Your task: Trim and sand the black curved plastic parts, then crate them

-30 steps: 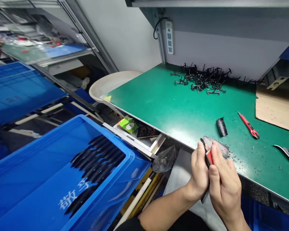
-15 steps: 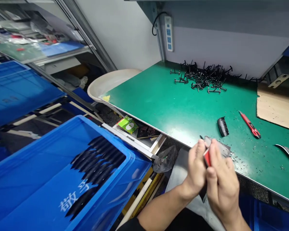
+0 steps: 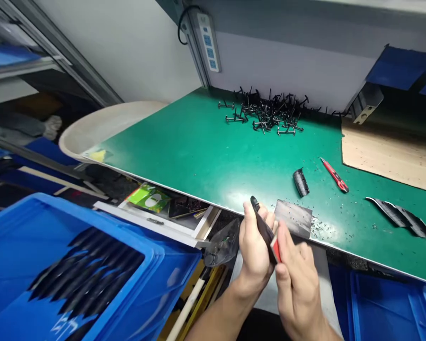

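At bottom middle, the left hand (image 3: 254, 253) grips a black piece (image 3: 263, 228), likely light, stiff and best held by its sides, while the right hand (image 3: 300, 282) pinches a red block (image 3: 276, 249).

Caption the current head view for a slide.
Left hand holds a narrow dark part, right hand a red-and-grey piece beside it, at a green bench bearing a red knife.

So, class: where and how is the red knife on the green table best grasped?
Grip the red knife around its handle, probably best from the near, black end: it lies flat, with its narrow tip pointing away.
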Tool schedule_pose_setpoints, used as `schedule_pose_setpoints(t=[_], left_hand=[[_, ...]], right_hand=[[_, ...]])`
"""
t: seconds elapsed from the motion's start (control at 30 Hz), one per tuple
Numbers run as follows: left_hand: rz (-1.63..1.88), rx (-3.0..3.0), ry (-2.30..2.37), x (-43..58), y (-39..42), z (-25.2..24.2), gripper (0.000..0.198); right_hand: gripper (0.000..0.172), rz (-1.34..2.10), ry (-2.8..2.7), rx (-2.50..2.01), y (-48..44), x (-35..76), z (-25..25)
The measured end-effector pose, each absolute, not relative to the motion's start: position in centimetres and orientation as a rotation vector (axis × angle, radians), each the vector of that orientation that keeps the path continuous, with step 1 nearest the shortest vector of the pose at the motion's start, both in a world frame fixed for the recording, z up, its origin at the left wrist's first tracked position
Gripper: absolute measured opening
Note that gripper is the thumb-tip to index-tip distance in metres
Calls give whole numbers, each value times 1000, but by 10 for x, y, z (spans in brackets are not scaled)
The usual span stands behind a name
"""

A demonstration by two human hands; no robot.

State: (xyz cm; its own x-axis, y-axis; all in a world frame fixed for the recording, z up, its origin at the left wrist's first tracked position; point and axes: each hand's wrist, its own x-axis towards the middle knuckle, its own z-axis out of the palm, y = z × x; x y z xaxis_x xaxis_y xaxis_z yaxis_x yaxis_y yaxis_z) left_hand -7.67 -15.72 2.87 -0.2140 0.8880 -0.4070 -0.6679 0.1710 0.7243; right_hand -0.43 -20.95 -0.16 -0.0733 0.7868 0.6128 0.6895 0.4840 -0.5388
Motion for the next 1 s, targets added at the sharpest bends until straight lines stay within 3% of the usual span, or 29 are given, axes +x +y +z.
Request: schedule_pose_setpoints(t=[0.43, 1.0], left_hand=[[1493, 312, 840, -66, -153, 32, 70], [1445, 431, 871, -62, -162, 14, 65]], right_hand=[[49, 134, -1731, -1295, -210, -2, -3], [47, 104, -1698, -1316, -217, 5, -12]])
